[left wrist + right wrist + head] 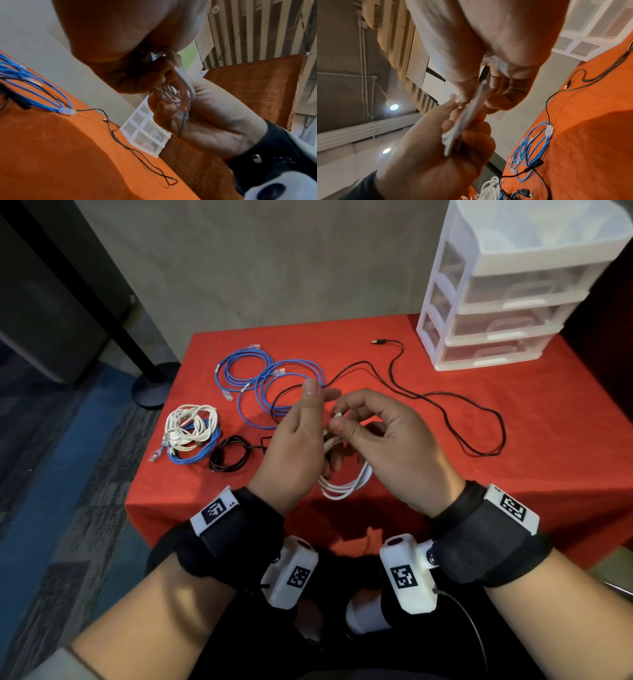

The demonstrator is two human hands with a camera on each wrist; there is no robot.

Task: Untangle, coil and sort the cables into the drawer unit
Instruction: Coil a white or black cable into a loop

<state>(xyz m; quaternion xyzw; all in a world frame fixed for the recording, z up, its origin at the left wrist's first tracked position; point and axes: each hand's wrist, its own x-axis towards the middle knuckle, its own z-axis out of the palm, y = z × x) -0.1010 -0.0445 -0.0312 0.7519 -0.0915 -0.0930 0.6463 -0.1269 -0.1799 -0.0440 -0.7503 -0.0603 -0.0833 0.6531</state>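
Both hands are raised over the red table's (513, 460) near middle with a white cable (346, 486) between them. My left hand (301, 436) grips its coiled loops (181, 92), which hang below the hands. My right hand (373, 429) pinches the cable's loose end (481, 89) between thumb and forefinger. Loose blue cables (274, 381) lie behind the hands, crossed by a long black cable (445, 409) that trails right. The white drawer unit (507, 289) stands at the back right with its drawers closed.
At the table's left edge lies a bundle of cream and blue cables (191, 433), with a small coiled black cable (229, 453) beside it. The floor (68, 457) drops away on the left. A dark pole stand (154, 385) rises beyond the table's left corner.
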